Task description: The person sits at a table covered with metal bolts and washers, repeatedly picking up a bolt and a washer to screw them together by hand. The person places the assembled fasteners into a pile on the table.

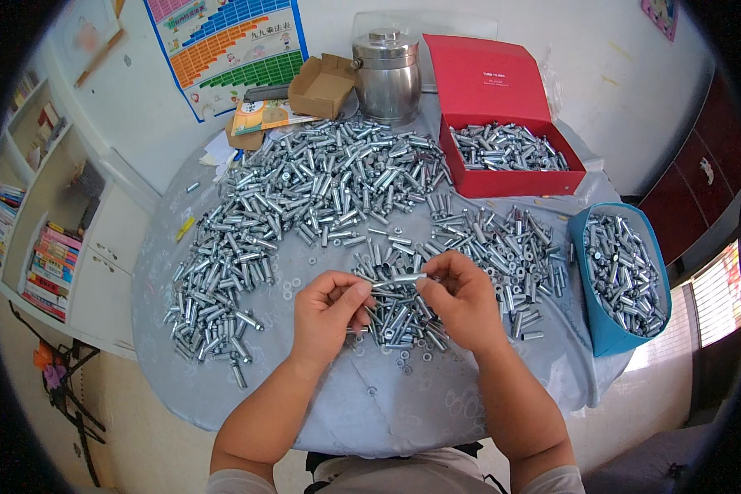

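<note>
Over the middle of the table, my left hand [329, 313] pinches the thin end of a metal bolt [380, 286] between thumb and fingers. More slim metal shows below those fingers; I cannot tell whether it is held or lies behind. My right hand [463, 300] closes thumb and forefinger on a shiny metal sleeve [405, 278]. Bolt and sleeve meet end to end, or nearly so; how far one enters the other is too small to tell. Beneath both hands lies a loose pile of bolts and sleeves [399, 321], with small washers [403, 356] scattered at its near side.
A large heap of metal anchor bolts [329, 177] curves across the table's far and left side. An open red box [510, 183] and a blue fabric bin [626, 337] hold more. Behind stand a steel pot [385, 78] and a small cardboard box [321, 86].
</note>
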`<state>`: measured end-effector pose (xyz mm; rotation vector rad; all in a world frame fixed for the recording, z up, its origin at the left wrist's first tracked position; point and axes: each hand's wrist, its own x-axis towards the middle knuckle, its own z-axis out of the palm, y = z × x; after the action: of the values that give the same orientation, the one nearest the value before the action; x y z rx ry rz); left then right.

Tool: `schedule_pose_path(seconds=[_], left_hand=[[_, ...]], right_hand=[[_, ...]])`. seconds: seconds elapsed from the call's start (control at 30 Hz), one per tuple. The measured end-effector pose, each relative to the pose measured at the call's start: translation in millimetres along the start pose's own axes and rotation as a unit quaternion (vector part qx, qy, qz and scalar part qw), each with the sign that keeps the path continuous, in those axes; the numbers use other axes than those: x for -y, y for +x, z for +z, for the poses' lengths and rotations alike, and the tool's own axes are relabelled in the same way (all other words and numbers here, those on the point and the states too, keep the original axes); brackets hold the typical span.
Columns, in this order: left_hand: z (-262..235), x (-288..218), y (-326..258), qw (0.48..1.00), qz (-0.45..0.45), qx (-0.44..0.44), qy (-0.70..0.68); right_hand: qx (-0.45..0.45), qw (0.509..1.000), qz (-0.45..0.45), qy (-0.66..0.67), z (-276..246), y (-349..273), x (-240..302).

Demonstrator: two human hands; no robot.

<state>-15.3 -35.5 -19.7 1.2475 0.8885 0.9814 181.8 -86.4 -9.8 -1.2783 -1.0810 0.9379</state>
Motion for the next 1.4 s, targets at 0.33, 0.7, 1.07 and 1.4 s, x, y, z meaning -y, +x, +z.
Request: schedule_pose_path(seconds=[0.33, 0.7, 1.07, 1.4], left_hand=[[-40, -33, 34, 0.844, 0.155, -0.035, 0.512], [-83, -25, 87, 0.635, 0.144, 0.055, 0.757], [-93, -21, 80, 0.623, 0.174, 0.074, 0.759], [-11, -33, 35, 0.998, 0.039, 0.048, 0.021]], right_hand=[[-0.115, 0.953, -0.165, -0.225, -3, 2, 6], [-0.098, 0.962, -0.157, -0.198, -1, 2, 2], [-0.090, 0.967, -0.147, -0.187, 1, 2, 0], [-0.034, 0.996, -0.080, -0.033, 3, 1, -6]])
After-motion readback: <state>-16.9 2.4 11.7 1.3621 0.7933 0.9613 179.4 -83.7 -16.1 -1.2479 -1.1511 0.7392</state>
